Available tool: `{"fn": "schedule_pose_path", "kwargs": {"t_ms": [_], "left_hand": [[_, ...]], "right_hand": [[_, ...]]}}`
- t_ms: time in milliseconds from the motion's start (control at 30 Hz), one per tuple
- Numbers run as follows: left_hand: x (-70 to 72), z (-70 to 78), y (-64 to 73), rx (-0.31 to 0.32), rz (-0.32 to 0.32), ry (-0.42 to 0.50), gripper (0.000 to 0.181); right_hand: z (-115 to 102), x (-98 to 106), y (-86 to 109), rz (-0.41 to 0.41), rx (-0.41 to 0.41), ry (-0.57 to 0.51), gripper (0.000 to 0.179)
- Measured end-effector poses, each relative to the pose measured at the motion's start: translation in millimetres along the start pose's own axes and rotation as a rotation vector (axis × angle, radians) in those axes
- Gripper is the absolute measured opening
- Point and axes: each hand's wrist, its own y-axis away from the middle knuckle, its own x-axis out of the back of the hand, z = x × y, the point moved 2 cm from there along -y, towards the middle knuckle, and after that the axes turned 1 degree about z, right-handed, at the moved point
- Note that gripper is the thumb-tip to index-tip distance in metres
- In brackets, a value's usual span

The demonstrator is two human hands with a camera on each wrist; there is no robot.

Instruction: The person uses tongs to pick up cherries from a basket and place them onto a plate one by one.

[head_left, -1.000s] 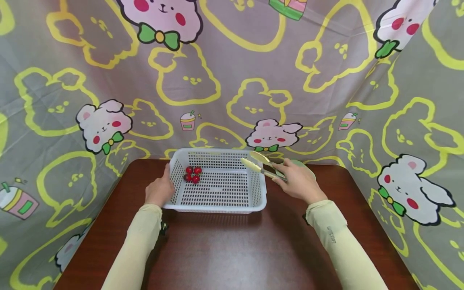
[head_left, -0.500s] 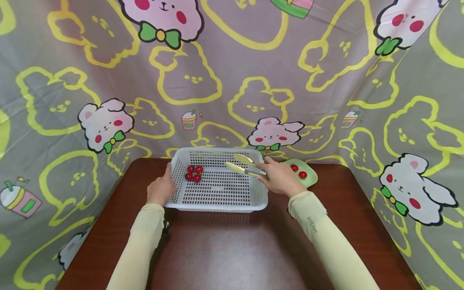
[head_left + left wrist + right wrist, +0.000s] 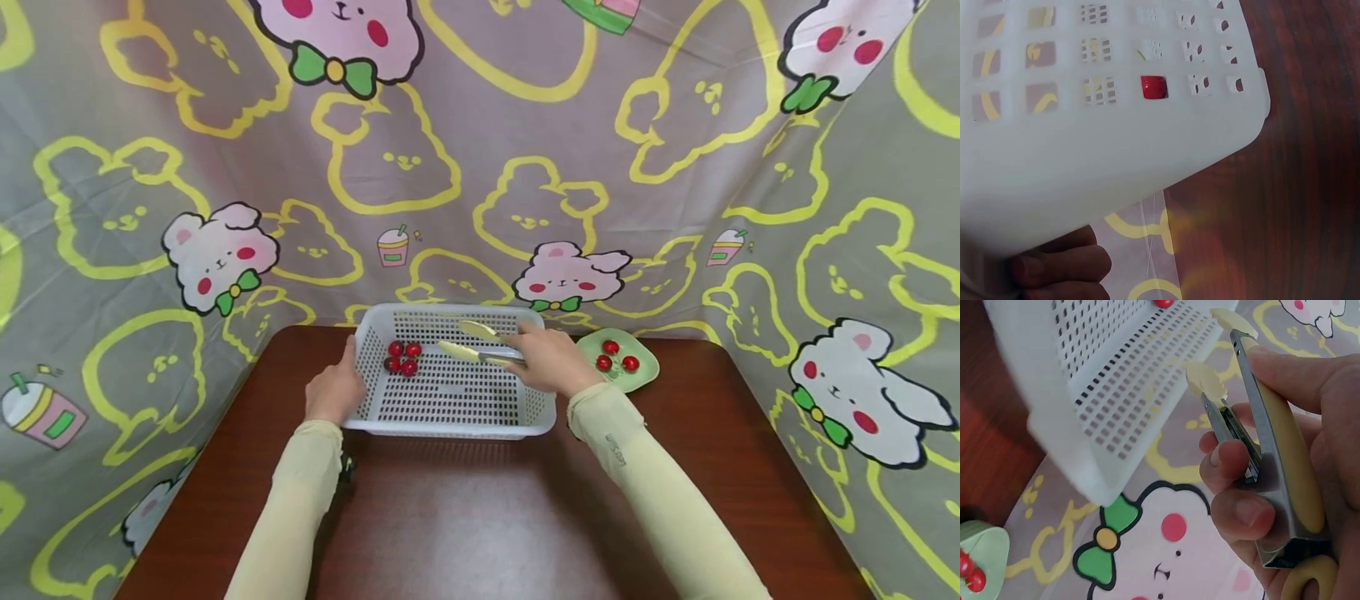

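A white perforated plastic basket [image 3: 450, 429] stands on the table, with several small round red fruits [image 3: 408, 367] at its left end. My left hand [image 3: 335, 392] grips the basket's left rim; in the left wrist view its curled fingers [image 3: 1066, 269] show under the edge. With my right hand [image 3: 551, 360] I hold a pair of kitchen tongs [image 3: 498, 359], metal with cream-yellow tips and grips. Their arms are spread over the right part of the basket, nothing between the tips. In the right wrist view, thumb and fingers wrap the tongs' handle [image 3: 1291, 469].
A light green plate [image 3: 641, 379] with three red fruits [image 3: 630, 363] sits right of the basket, behind my right forearm. The dark red-brown table [image 3: 465, 517] ends at a cartoon-print cloth [image 3: 420, 125] hung behind and at both sides.
My right hand has moved left with the tongs, from over the plate to over the basket. This uncovers the fruits on the plate. The left hand stays on the rim.
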Motion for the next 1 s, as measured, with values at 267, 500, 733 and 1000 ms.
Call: {"fn": "schedule_pose_path", "kwargs": {"t_ms": [267, 500, 733, 1000], "left_hand": [[2.9, 1.9, -0.5, 0.006, 0.007, -0.004, 0.073], [3.4, 1.3, 2.0, 0.005, 0.005, 0.004, 0.074], [2.2, -0.8, 0.1, -0.002, 0.024, 0.000, 0.074], [0.8, 0.3, -0.5, 0.005, 0.026, -0.002, 0.073]], "right_hand": [[-17.1, -1.0, -19.0, -0.050, 0.016, 0.034, 0.054], [-33.2, -6.9, -37.5, -0.080, 0.048, 0.065, 0.055], [-44.9, -19.7, -52.9, -0.073, 0.070, 0.047, 0.049], [-58.3, -29.1, -60.0, -0.132, 0.047, 0.050, 0.047]]}}
